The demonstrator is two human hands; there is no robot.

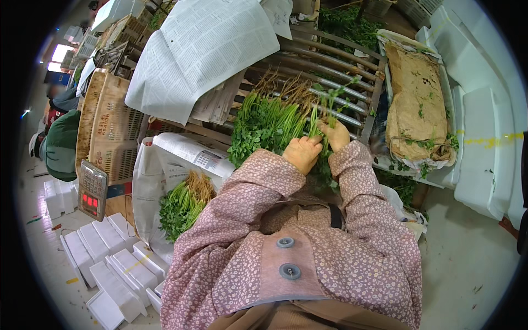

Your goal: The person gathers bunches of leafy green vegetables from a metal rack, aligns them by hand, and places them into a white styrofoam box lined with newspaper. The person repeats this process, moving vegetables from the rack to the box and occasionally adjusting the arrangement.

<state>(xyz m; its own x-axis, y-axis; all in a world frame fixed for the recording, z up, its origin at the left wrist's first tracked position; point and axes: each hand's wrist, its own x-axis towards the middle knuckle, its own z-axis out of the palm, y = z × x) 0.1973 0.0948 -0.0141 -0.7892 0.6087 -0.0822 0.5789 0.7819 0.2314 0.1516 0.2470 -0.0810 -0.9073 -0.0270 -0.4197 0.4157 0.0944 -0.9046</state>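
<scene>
A row of leafy green stalks with brown roots [269, 121], like thin celery or coriander, lies on a slatted metal rack [352, 71], roots away from me. At the right end of this row, my left hand [302, 154] is closed with its fingers pinched round some of the stalks. Right beside it, my right hand [336, 135] grips a few upright stalks [328, 102], with leaves showing above and below the fingers. The two hands nearly touch. Just what lies between the fingertips is partly hidden.
Newspaper sheets [198, 55] cover the rack's far left. A second bunch of rooted greens [187, 203] sits in a paper-lined container at left. Beyond it are a digital scale [92, 190], a plastic crate [113, 124] and white foam boxes [118, 275]. A foam box with brown paper [415, 99] stands at right.
</scene>
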